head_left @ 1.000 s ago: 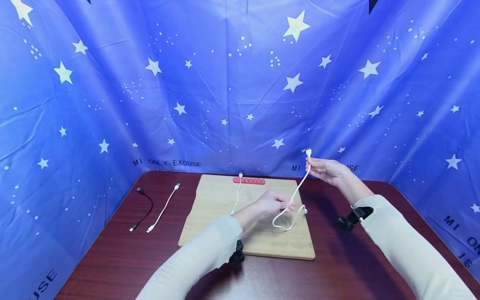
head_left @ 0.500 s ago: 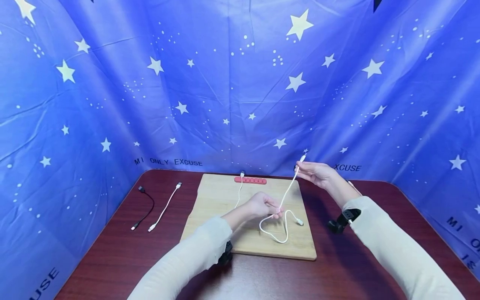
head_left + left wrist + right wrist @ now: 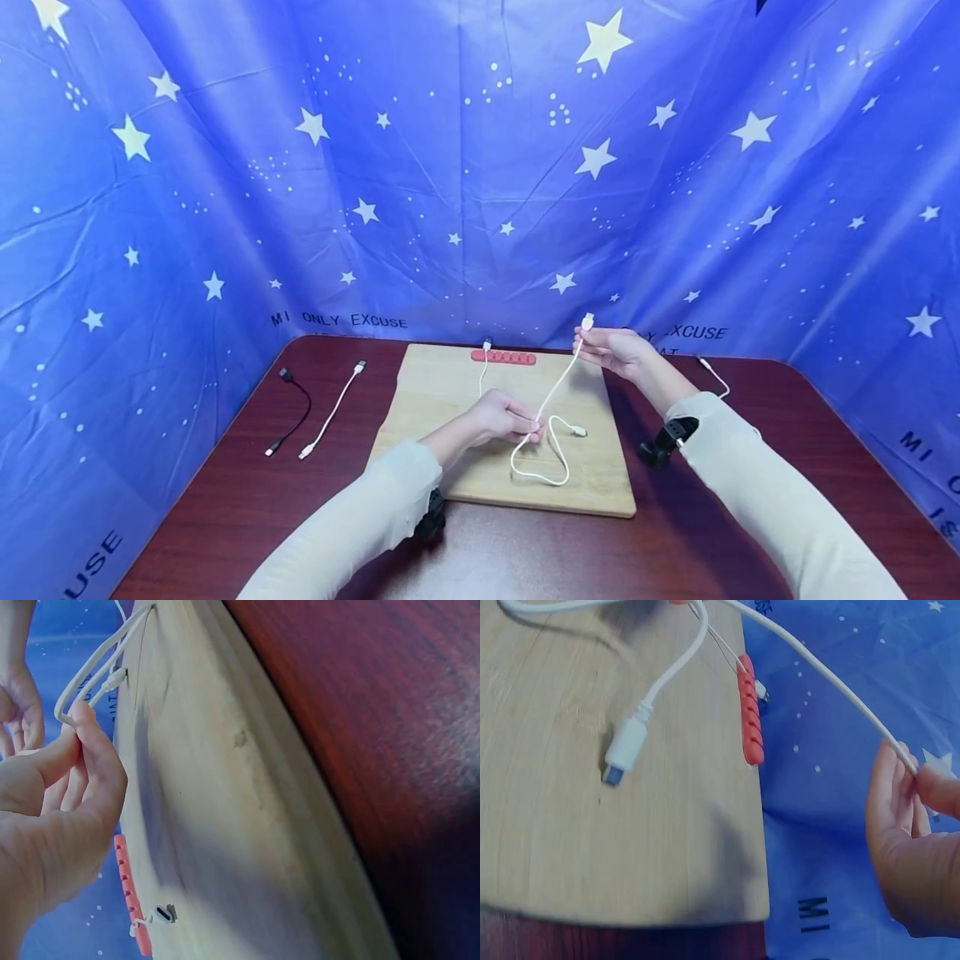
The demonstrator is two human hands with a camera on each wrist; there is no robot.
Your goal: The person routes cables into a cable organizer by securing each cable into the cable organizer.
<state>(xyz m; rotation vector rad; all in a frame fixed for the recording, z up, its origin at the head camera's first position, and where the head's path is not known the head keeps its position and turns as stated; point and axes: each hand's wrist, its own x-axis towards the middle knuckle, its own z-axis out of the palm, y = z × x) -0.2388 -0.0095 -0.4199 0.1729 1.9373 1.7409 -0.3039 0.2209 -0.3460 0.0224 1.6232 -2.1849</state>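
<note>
My right hand pinches a white USB cable just below its upper plug, which points upward above the board's far right corner. Lower on the same cable, the thumb and fingers of my left hand pinch the cord. From there the cord loops over the wooden board, and the other plug shows in the right wrist view. A red cable holder with a row of slots sits along the board's far edge. Another white cable runs through its left end, partly hidden behind my left hand.
Left of the board, a black cable and a short white cable lie on the dark red table. One more white cable lies at the right, partly behind my right forearm. A blue star-patterned curtain surrounds the table.
Both hands have moved left with the white cable, and its upper plug has turned. The dangling end has shifted left over the board. The cable at the far right has come into view.
</note>
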